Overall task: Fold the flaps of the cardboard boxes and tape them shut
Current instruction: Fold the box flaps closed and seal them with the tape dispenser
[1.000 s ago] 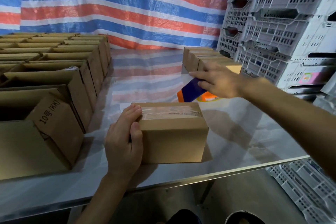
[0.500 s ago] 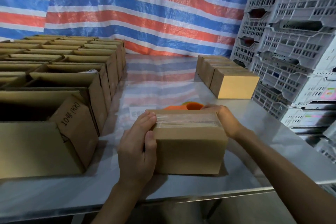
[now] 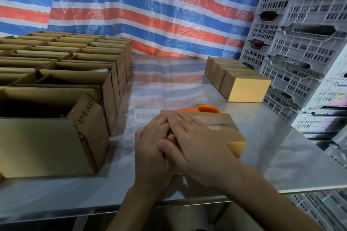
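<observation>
- Box (image 3: 221, 129): closed, with clear tape (image 3: 216, 123) along its top seam. It stands on the steel table (image 3: 277, 155) at 6 o'clock of the scene, near the front edge.
- Left hand (image 3: 152, 150): wrapped round the box's 9 o'clock end, fingers laid over the lid.
- Right hand (image 3: 197, 144): flat, fingers straight and close together, pressing on the taped top and holding nothing.
- Risk, weak bond: the right palm covers only the 9 o'clock part of the strip. If the 3 o'clock part goes unpressed, the tape there may lift and let the flaps spring.
- Risk, creasing: a hasty sweep could wrinkle the film, and glare on clear tape would hide the fault.
- Risk, sliding: the table looks smooth. A push toward 3 o'clock could skid the box unless the left hand braces it, and a pull toward 6 o'clock could tip it off the edge.
- Risk, collision: the orange tape dispenser (image 3: 205, 108) lies just behind the box at 12 o'clock, so a forward shove would knock it.
- Hidden: whether the tape runs down the end faces cannot be told.
- Risk, mixing: open boxes (image 3: 75, 78) wait at 9 to 10 o'clock and taped boxes (image 3: 242, 84) sit at 1 o'clock. A box set down on the wrong side could be missed.
</observation>
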